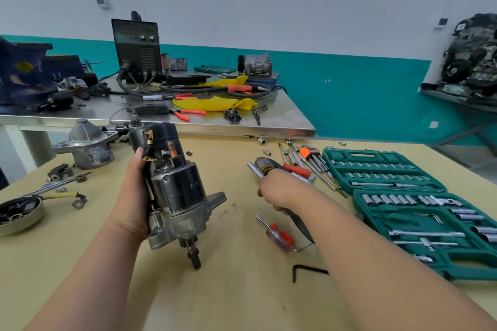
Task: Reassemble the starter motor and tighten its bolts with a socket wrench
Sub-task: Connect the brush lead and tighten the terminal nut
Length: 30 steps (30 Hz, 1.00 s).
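A pale wooden table (242,298) fills the lower part of the view. A steel table (285,118) butts against it at 12 o'clock. An open green socket case (382,220) lies at 3 o'clock on the wooden table, with rows of sockets and bars in its two halves. A black machine (137,48) with knobs and cables stands at 11 o'clock on the steel table, and a yellow cloth (215,103) lies toward 5 o'clock from it.

The starter motor (177,191) is just left of centre, held nearly upright with its shaft end pointing to 6 o'clock. Whether the tip touches the wood cannot be told. The left hand (134,196) grips it from its 9 o'clock side, thumb up by the terminals.

The right hand (277,191) is well apart from it, at the motor's 3 o'clock. Its fingers curl round a dark-handled tool (301,226) that sticks out toward 5 o'clock, and what kind of tool it is cannot be told.

A grey metal housing (86,142) sits at 10 o'clock, and a round metal cover (18,212) at 9 o'clock. A red screwdriver (279,236) lies just below the right hand, and a black hex key (306,270) lies at that screwdriver's 5 o'clock.
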Tool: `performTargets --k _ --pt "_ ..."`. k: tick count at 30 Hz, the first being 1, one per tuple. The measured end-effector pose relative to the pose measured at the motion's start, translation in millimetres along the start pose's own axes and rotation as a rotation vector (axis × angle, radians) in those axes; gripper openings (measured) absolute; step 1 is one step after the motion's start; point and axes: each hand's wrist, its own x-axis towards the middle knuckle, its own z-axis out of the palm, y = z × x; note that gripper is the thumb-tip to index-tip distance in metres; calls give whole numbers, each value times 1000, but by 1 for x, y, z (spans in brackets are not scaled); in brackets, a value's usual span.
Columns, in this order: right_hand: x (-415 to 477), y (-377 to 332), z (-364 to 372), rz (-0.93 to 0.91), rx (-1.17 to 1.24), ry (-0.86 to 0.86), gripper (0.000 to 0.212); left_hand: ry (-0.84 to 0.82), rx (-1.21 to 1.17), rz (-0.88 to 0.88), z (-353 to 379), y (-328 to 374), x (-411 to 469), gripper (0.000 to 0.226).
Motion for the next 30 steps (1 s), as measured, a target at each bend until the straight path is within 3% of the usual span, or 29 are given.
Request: performTargets --k 4,8,13,16,21,26,30 --pt "10 -1 14 1 127 77 30 -41 2 -8 3 0 -1 61" --pt "15 2 30 28 67 180 28 -67 -8 -23 5 -2 -2 60" --pt "19 -2 -8 32 -286 112 31 -81 -19 -24 4 -2 -1 60" --pt "22 4 -46 33 -461 199 32 -81 -32 -39 4 -3 1 58" --pt "26 22 -63 157 -512 301 22 -106 -64 -39 3 -4 2 57" --pt "43 43 -54 205 -586 128 43 -113 -75 -58 5 -4 0 55" --pt "60 48 -28 195 -585 -39 76 -111 -64 -64 5 -5 0 55"
